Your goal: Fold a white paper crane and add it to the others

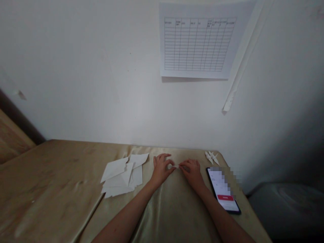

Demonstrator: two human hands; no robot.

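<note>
Small folded paper (pixel 176 166) sits low on the counter (pixel 63 189) between sheet stack (pixel 121 175) and phone (pixel 224 194), pinched at its 2 ends by fingers of left hand (pixel 161 168) and right hand (pixel 192 170); steady, even pressure should keep the crease sharp.

Table (pixel 50 189), covered with a shiny tan cloth (pixel 172 209), carries a loose pile of white paper sheets (pixel 124 175) left of centre, a phone (pixel 224 194) at right, and small folded papers (pixel 212 157) near the far right corner.
</note>
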